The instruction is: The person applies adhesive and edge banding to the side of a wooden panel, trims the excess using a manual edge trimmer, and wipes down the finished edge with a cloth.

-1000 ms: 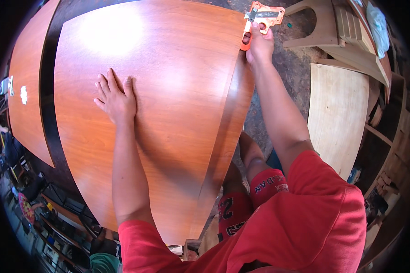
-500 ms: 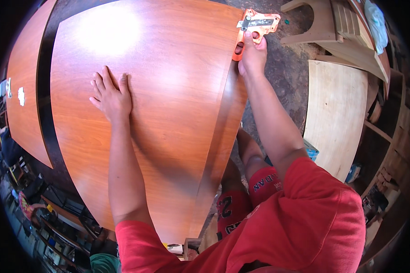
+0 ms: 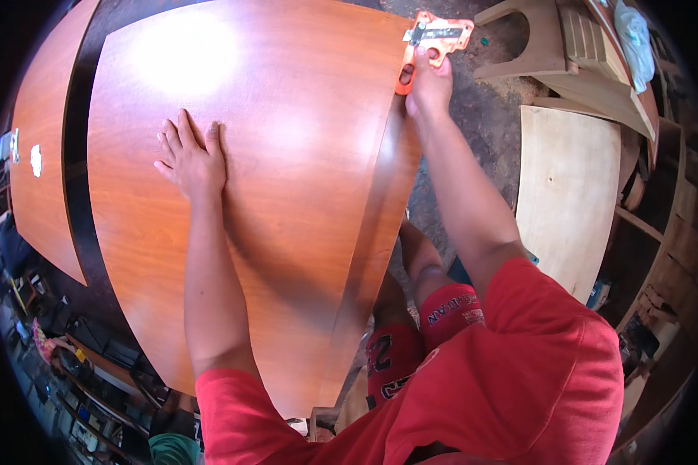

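A large reddish-brown wood-grain panel [image 3: 287, 209] with a glossy face fills the middle of the head view. My left hand [image 3: 194, 161] lies flat on it with the fingers spread, left of centre. At the panel's far right corner, my right hand [image 3: 430, 87] is closed around an orange edge trimmer [image 3: 445, 33] with a dark metal strip and finger holes. The trimmer sits against the panel's edge, my thumb on its near side. Where its blade meets the edge is too small to make out.
A second brown panel [image 3: 43, 155] lies left across a dark gap. To the right are a pale wooden board [image 3: 570, 194], a curved wooden frame [image 3: 512, 70] on the floor and a clear plastic bag [image 3: 634, 46]. A person in pink [image 3: 43, 341] is at the far lower left.
My right hand and the trimmer have moved slightly farther away along the panel's corner. The left hand stays flat on the panel. The view has shifted a little.
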A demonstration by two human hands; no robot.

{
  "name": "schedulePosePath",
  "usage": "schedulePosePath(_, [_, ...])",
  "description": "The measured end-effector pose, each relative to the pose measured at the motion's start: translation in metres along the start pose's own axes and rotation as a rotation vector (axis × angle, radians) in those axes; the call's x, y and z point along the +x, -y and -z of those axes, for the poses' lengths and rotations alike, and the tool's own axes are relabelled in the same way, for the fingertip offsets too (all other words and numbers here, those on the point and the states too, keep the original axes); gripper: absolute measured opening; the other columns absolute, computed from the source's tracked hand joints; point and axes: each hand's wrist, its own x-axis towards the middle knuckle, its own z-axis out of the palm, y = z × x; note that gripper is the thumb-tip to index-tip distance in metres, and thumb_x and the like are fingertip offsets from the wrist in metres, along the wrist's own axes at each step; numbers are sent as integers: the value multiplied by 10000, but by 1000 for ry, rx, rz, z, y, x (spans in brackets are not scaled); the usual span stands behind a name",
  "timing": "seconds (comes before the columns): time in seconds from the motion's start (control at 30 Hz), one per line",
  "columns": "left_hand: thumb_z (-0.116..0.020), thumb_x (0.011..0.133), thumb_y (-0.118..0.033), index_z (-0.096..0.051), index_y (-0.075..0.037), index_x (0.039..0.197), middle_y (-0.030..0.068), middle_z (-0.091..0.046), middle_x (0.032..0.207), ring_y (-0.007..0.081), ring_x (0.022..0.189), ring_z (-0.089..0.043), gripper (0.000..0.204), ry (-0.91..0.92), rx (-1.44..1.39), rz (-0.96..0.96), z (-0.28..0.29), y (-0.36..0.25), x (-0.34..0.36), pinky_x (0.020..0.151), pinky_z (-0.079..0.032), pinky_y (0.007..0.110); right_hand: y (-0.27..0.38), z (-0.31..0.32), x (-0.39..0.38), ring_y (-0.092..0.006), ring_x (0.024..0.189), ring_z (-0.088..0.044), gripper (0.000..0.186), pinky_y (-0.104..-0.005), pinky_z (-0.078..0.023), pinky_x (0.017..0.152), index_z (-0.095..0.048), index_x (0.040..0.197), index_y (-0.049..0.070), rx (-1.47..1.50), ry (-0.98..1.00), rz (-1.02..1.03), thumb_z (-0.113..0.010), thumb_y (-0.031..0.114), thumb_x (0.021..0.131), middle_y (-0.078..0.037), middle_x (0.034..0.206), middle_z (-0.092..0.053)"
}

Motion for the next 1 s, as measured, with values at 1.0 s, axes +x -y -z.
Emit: schedulePosePath(1.0, [-391, 894, -599, -283, -248, 1445, 103, -231, 1512, 274, 1407, -169, 662, -16, 21, -2, -2, 0, 0, 1093, -97, 585, -4, 12, -78, -79, 576, -515, 151, -193, -410, 433, -421, 996, 103, -23, -29, -57, -551, 92, 921, -26, 825, -580])
